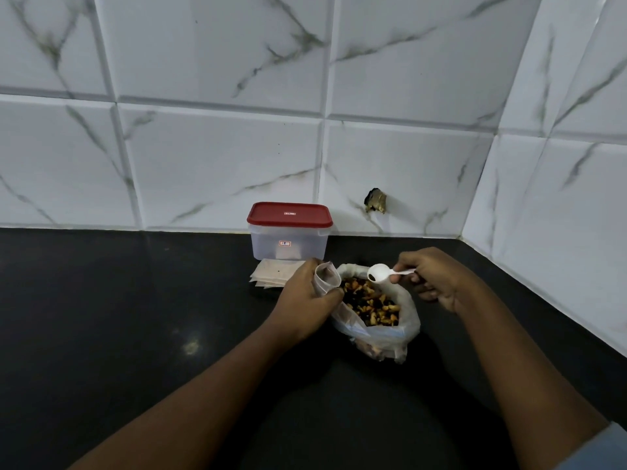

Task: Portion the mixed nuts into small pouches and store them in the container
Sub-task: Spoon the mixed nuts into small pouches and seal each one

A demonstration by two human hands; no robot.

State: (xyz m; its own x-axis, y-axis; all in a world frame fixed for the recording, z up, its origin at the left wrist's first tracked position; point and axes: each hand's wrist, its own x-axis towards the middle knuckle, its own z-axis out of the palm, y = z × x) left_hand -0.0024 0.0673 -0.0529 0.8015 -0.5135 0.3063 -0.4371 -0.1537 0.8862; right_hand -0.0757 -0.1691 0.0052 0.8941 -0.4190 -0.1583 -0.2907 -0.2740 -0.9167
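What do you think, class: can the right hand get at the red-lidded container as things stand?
Probably yes: nothing stands between the right hand and the container behind the nut bag. But it holds the white spoon, so taking a grip would be awkward.

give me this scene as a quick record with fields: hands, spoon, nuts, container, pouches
left hand: holds a small pouch, mouth up, beside the nut bag
right hand: pinches a white spoon by its handle, bowl over the bag, nearly empty
nut bag: open on the counter, mixed nuts showing
container: by the wall, red lid on
spare pouches: flat stack in front of the container
surface: dark counter
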